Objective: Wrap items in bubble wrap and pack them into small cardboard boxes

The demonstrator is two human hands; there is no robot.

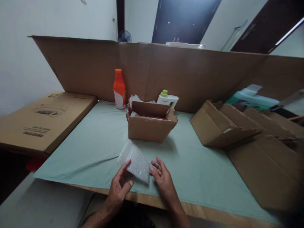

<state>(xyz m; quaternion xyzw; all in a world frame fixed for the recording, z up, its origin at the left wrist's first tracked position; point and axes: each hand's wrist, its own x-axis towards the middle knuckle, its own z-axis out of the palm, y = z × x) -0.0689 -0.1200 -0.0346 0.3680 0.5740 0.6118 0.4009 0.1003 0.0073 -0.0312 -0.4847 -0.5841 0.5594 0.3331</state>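
A folded piece of bubble wrap (135, 160) lies on the pale green table cover (95, 148) near the front edge. My left hand (120, 186) touches its near left corner, thumb and fingers pinching the edge. My right hand (162, 177) rests at its right end, fingers spread and pressing on the wrap. Just behind stands a small open cardboard box (150, 125) with something red and some wrapping inside.
An orange bottle (119, 89) and a white bottle with a green cap (167, 98) stand behind the box. A tall cardboard sheet (190, 72) walls the back. Flattened boxes (237, 126) pile at right, a large printed carton (45, 118) at left, and a teal object (251, 98) at far right.
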